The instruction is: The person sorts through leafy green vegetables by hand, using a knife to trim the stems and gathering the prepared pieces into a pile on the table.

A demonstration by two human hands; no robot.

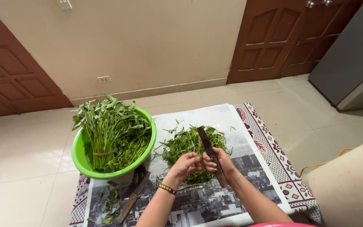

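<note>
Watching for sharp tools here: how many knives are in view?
2: one knife in the right hand over the cut greens; another knife on the mat beside the green basin.

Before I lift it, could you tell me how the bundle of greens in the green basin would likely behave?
The bundle of greens would probably feel light, being thin stems and leaves. Its tie should keep the stems together, though the leafy tops would likely flop. The green basin might shift.

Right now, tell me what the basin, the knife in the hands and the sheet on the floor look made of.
Basin: likely plastic, bright green, smooth, slightly glossy rim.
Knife: probably metal, a dark, dull, flat blade; its handle is hidden in the right hand.
Sheet: printed paper or vinyl, grey photo print; can't tell which.
</note>
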